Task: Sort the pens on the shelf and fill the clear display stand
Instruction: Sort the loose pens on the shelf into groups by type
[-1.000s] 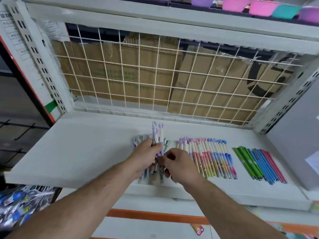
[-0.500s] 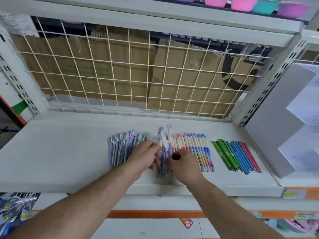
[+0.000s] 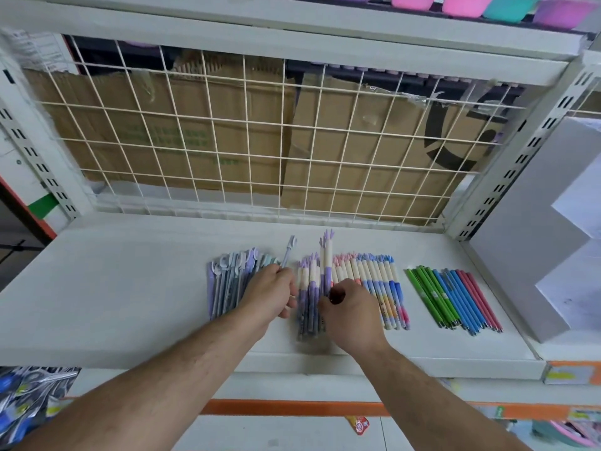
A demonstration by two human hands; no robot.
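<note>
Rows of pens lie on the white shelf [image 3: 113,288]. At the left is a grey and lilac group [image 3: 227,281], then purple-and-cream pens [image 3: 309,288], pink and blue ones with cream caps [image 3: 380,281], and slim green, blue and pink pens [image 3: 452,297] at the right. My left hand [image 3: 273,292] grips one grey pen [image 3: 288,253] that sticks up and away from it. My right hand [image 3: 349,309] holds two purple-and-cream pens [image 3: 327,258] that stand higher than their row. No clear display stand is in view.
A cream wire grid [image 3: 260,141] backs the shelf, with cardboard boxes [image 3: 195,131] behind it. A white stepped box [image 3: 536,239] stands at the right end. Coloured tubs [image 3: 461,4] sit on the shelf above. Packaged goods [image 3: 29,402] hang below left.
The camera view has swung right and drawn closer. My hands have parted: the left now holds a single grey pen near the grey group, and the right keeps the purple-and-cream pens over their row.
</note>
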